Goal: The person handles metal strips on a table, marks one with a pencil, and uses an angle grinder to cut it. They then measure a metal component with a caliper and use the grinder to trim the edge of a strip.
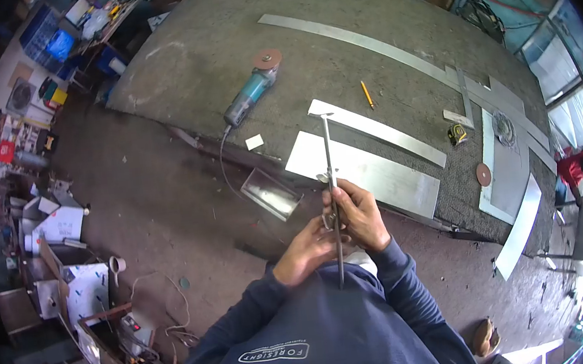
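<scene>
Upright in front of my chest is a long thin metal bar clamp, its upper end over the metal pieces on the table. My right hand is wrapped round the bar near its middle. Close beside it, on the left, my left hand has its fingers at the clamp's lower fitting. Behind the clamp, a wide metal plate lies at the table's near edge. Just beyond it rests a narrower metal strip.
The worktable bears an angle grinder, a yellow pencil, a tape measure and a long strip. An open metal box is below its edge. A person in red is far right.
</scene>
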